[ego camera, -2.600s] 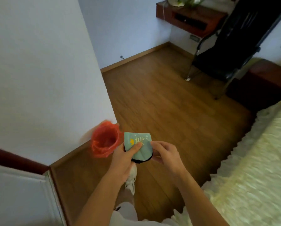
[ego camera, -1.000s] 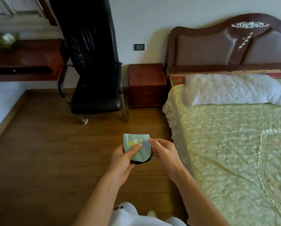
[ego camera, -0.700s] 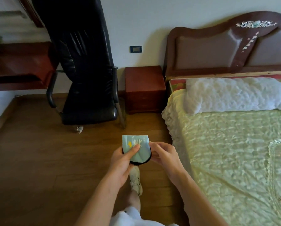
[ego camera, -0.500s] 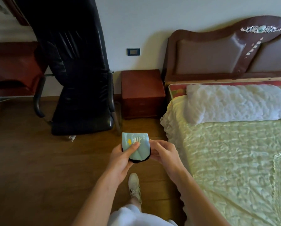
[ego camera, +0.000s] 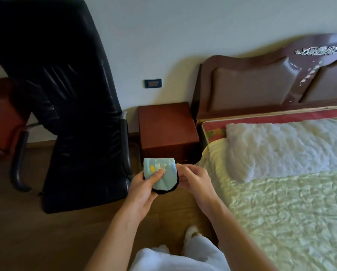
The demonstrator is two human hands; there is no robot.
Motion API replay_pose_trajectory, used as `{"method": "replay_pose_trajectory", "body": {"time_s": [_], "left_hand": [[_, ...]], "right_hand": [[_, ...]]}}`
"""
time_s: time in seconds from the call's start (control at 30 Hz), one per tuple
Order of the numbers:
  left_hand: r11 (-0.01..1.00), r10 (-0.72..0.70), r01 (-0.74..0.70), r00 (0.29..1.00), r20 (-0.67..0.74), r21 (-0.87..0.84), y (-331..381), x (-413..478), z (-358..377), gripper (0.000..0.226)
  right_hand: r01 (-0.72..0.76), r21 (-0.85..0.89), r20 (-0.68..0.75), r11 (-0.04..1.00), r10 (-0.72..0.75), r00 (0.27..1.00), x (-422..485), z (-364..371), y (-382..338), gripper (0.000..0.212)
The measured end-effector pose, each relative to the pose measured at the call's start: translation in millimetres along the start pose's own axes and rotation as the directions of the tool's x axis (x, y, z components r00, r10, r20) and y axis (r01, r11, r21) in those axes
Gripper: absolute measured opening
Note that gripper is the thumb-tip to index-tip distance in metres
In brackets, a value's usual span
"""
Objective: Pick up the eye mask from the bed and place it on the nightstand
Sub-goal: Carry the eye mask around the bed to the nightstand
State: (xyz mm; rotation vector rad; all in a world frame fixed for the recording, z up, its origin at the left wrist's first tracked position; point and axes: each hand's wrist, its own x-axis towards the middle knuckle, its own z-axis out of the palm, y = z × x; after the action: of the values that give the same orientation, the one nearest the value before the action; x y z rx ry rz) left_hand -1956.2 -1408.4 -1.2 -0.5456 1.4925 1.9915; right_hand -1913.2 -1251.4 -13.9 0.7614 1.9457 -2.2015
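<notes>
Eye mask (ego camera: 161,176) sits folded in half between both my hands, centre of the frame, clear of the bed (ego camera: 292,208). Pale teal face toward me, black edging hanging out below. Folded small, I judge, so the strap and loose end don't dangle while I carry it.

Left hand (ego camera: 144,189): palm cupped under the mask, thumb pressed flat across the printed front, fingers closed behind it. This hand bears the weight.

Right hand (ego camera: 195,182): pinching the mask's right edge, fingertips curled onto the black rim. Looks more like steadying the fold than carrying.

Both forearms run up from the lower frame and converge on the mask, wrists roughly level, elbows in.

Nightstand (ego camera: 166,128) stands just above the mask in the frame, its reddish wood top bare, wedged between the black office chair (ego camera: 70,106) at left and the headboard (ego camera: 261,83) at right. Pillow (ego camera: 281,145) lies mid right.

Judgement: carry phase, placing not yet done. Next move is a reach forward over the nightstand top and a flat release.
</notes>
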Motion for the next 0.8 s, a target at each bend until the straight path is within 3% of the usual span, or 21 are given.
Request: {"method": "replay_pose_trajectory", "body": {"time_s": [0.17, 0.8], "left_hand": [[1.0, -0.015, 0.015, 1.0, 0.001, 0.011, 26.1, 56.0, 21.6, 0.019], [0.99, 0.022, -0.039, 0.992, -0.127, -0.137, 182.1, 321.4, 171.3, 0.028]], "right_hand": [[-0.022, 0.029, -0.011, 0.999, 0.022, 1.0, 60.9, -7.1, -19.7, 0.03], [-0.05, 0.007, 0.094, 0.999, 0.049, 0.994, 382.2, -79.3, -176.4, 0.025]]}}
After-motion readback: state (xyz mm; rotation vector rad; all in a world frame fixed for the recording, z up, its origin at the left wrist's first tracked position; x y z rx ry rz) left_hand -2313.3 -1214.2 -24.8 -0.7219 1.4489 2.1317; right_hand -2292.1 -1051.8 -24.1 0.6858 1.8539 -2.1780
